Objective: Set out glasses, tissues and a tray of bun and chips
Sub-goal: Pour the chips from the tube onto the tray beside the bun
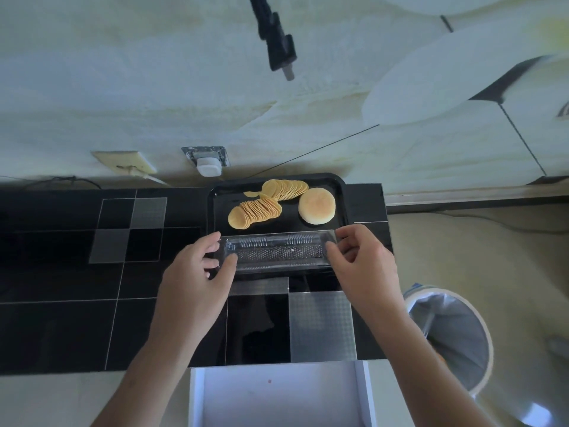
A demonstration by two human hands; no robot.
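A black tray (340,186) lies at the back of the black tiled counter (61,272), by the wall. On it lie two fanned rows of round chips (261,208) and a pale round bun (316,206) to their right. A clear, empty plastic chip insert (277,252) sits across the tray's near edge. My left hand (194,282) pinches its left end with thumb and fingers. Its right end is pinched by my right hand (363,263). No glasses or tissues are in view.
An open white drawer (277,396) juts out below the counter's front edge. A lined waste bin (452,337) stands on the floor to the right. Wall sockets (206,160) sit behind the tray, and a black plug (277,38) hangs above.
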